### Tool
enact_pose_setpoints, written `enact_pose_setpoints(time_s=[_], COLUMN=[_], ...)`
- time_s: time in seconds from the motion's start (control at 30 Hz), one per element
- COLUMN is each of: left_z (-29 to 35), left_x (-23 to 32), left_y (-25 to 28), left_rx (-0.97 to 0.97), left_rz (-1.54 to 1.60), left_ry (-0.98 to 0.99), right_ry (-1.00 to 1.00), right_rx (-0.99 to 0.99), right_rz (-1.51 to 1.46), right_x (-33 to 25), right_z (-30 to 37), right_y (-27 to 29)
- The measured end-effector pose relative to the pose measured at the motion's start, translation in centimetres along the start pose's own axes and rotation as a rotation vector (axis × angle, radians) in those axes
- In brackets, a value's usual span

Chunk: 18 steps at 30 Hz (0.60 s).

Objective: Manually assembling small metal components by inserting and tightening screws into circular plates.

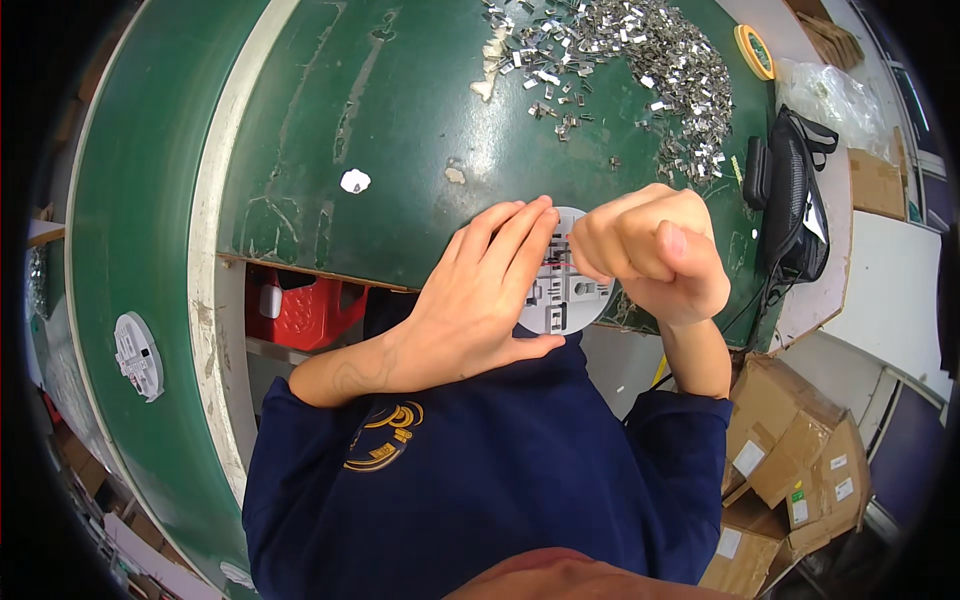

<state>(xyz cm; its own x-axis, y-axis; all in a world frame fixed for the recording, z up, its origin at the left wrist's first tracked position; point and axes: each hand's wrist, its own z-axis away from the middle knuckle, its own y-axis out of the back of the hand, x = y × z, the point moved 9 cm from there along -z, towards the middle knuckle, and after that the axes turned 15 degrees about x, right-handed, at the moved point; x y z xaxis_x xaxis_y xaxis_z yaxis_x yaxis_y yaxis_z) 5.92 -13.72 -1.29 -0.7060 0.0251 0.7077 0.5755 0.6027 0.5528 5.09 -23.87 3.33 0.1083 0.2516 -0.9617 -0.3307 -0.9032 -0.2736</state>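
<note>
No text is readable; the white labels (748, 459) on the cardboard boxes (780, 397), below and right of the right grip (652, 248), are too small.

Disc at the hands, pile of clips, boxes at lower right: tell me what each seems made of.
Disc: probably moulded plastic, matte pale grey; raised ribs and slots suggest it.
Clips: likely bare metal, shiny; many give bright silvery glints, though the alloy can't be told.
Boxes: apparently cardboard, dull brown; folded flaps show.
</note>
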Motion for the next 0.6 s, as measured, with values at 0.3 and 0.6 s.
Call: enact_pose_setpoints(time_s=[0.3, 0.6], left_z=[-0.4, -0.6], left_x=[-0.1, -0.5], left_y=[-0.1, -0.3], left_rx=[0.001, 0.009], left_rz=[0.003, 0.012], left_ry=[-0.004, -0.007], right_ry=[-0.018, 0.051], right_rx=[-0.073, 0.022], right_rz=[0.013, 0.002], right_x=[0.3, 0.0], right_z=[-0.2, -0.3], right_y=[-1.2, -0.2])
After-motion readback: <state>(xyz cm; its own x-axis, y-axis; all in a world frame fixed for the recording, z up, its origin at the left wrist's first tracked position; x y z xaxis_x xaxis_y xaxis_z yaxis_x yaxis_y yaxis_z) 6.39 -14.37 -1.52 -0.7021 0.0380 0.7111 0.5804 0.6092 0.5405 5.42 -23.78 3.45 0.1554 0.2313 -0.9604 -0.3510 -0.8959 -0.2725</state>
